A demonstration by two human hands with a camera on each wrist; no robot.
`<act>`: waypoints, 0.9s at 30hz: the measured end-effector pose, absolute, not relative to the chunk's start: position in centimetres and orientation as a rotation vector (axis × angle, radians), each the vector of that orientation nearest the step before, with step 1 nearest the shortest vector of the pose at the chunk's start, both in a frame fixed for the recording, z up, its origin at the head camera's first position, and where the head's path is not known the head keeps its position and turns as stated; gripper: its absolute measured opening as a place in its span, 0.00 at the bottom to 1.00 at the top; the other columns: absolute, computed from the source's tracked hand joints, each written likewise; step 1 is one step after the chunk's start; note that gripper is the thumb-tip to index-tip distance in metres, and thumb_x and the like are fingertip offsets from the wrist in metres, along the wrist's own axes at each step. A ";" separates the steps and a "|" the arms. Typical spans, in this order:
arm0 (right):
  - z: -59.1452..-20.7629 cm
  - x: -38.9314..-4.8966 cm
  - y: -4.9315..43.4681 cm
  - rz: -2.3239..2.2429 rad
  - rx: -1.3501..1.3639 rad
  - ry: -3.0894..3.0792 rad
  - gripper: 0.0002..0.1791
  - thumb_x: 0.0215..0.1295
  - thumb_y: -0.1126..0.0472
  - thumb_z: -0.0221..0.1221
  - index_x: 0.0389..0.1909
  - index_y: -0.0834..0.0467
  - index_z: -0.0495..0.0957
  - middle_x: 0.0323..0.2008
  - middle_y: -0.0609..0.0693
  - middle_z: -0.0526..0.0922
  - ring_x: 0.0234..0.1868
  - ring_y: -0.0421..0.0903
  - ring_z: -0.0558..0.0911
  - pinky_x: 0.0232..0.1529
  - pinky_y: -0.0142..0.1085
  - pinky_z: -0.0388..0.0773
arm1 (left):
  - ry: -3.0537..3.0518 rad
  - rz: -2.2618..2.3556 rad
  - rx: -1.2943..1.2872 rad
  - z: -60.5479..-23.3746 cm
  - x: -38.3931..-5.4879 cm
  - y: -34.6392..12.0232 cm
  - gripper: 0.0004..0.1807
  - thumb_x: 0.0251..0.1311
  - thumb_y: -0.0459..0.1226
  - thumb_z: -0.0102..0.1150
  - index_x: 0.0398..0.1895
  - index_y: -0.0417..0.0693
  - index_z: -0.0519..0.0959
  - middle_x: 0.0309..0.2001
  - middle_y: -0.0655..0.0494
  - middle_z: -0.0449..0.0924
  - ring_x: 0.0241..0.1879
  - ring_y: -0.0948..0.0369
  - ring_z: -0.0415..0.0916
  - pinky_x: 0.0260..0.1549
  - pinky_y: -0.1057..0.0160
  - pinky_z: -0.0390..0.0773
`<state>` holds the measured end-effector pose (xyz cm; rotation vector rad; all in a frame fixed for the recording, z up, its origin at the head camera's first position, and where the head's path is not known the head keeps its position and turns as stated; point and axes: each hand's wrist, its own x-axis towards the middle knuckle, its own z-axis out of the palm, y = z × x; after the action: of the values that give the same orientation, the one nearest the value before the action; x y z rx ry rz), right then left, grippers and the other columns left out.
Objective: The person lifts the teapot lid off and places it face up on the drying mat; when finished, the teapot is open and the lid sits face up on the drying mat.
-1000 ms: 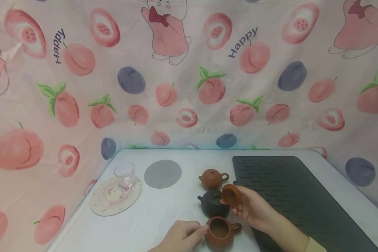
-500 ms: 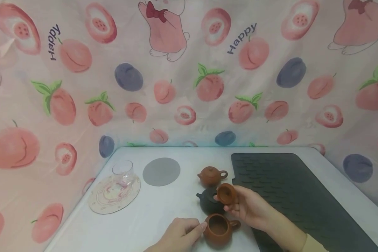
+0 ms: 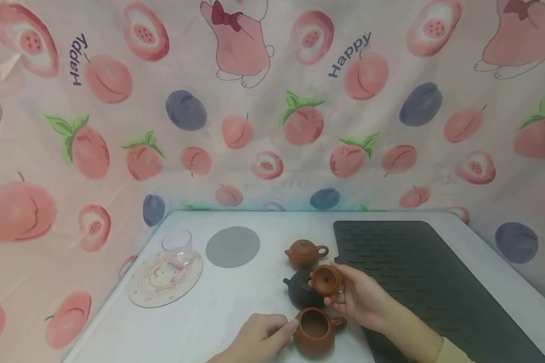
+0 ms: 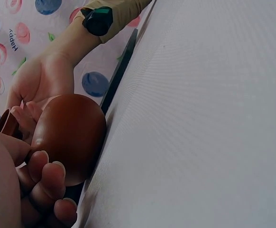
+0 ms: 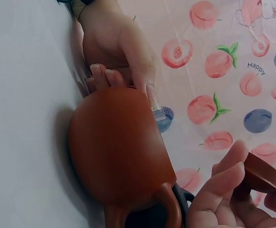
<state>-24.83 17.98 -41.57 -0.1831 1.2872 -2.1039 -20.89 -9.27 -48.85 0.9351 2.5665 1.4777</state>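
Observation:
In the head view my left hand point(image 3: 260, 337) holds the spout side of an open reddish-brown clay teapot point(image 3: 315, 343), which stands on the table; its fingers hide the spout. The left wrist view shows those curled fingers point(image 4: 52, 178) against the pot's round body point(image 4: 74, 137). My right hand point(image 3: 365, 302) pinches the teapot's lid point(image 3: 325, 280) above and behind the pot, its hollow underside turned toward the head camera. From the right wrist, the lid point(image 5: 263, 172) appears edge-on between thumb and fingers. A black teapot point(image 3: 297, 290) stands just behind, partly covered by the lid.
Farther back stands a smaller brown lidded teapot point(image 3: 303, 253). A dark ridged mat point(image 3: 399, 272) covers the right side. At left, a clear glass point(image 3: 177, 244) stands on a patterned round mat point(image 3: 147, 292), near a grey disc point(image 3: 233, 247). A fruit-print curtain point(image 3: 272, 126) encloses the table.
My right hand has moved the lid slightly left over the black teapot, its underside turned a little more toward the head camera. My left hand stays at the teapot; the head view has shifted slightly.

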 end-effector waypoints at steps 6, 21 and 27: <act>-41.3 -24.8 18.1 -2.122 -0.161 1.353 0.23 0.81 0.43 0.47 0.62 0.56 0.74 0.52 0.54 0.86 0.37 0.43 0.83 0.45 0.36 0.78 | 2.554 1.484 0.918 -48.7 -21.0 -9.2 0.25 0.77 0.52 0.50 0.17 0.57 0.73 0.14 0.74 0.67 0.18 0.73 0.65 0.19 0.70 0.64; -40.1 -24.9 18.8 -2.057 -0.204 1.592 0.20 0.79 0.45 0.52 0.54 0.56 0.78 0.42 0.49 0.80 0.32 0.42 0.75 0.39 0.35 0.74 | 2.502 1.486 0.846 -48.4 -20.7 -9.3 0.25 0.77 0.54 0.51 0.19 0.56 0.74 0.15 0.71 0.68 0.19 0.71 0.66 0.21 0.70 0.65; -39.5 -25.0 19.5 -2.030 -0.278 1.656 0.19 0.80 0.48 0.53 0.58 0.56 0.79 0.41 0.48 0.80 0.31 0.41 0.76 0.38 0.34 0.74 | 2.510 1.495 0.880 -48.5 -20.7 -9.3 0.25 0.77 0.52 0.51 0.18 0.56 0.74 0.15 0.73 0.68 0.19 0.72 0.66 0.21 0.71 0.64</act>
<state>-25.02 19.49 -39.52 -0.2777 1.6561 -2.0302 -20.66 -9.34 -48.52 0.8798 2.5100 1.4955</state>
